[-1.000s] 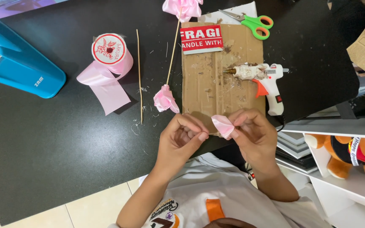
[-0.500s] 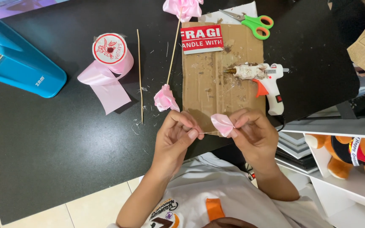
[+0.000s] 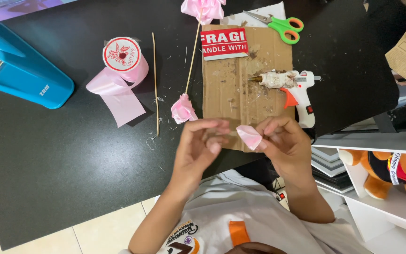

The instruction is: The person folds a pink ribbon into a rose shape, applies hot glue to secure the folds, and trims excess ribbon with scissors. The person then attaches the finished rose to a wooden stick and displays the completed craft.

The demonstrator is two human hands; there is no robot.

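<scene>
— Pink ribbon piece [image 3: 248, 137], folded: where is it listed?
— Between the two hands, above the near edge of the black table [image 3: 62, 164] and over the lower end of the cardboard sheet [image 3: 240, 94]. Right hand [image 3: 285, 143]: closed, thumb and fingers pinching the ribbon piece at its right side. Left hand [image 3: 198, 148]: fingers curled and loosely spread, tips just beside the ribbon piece; whether they touch it I cannot tell.
— Items on the cardboard?
— One white glue gun [image 3: 292, 89] with an orange trigger, lying on its side, nozzle pointing left. One red label at the top end. Glue crumbs scattered over the surface.
— Items left of the cardboard?
— One small pink ribbon rose [image 3: 183, 109] on a thin wooden stick, just beside the cardboard's left edge; the stick runs up toward a larger pink ribbon flower [image 3: 203, 7] at the top of the view. One bare wooden skewer [image 3: 155, 84], lying apart. One roll of pink ribbon [image 3: 124, 61], its loose end trailing down. One blue tape dispenser [image 3: 19, 75] at the far left.
— Remaining entries?
— Green-and-orange scissors [image 3: 278, 23] at the cardboard's top right. One brown plush toy [image 3: 391, 171] on a white shelf to the right.
</scene>
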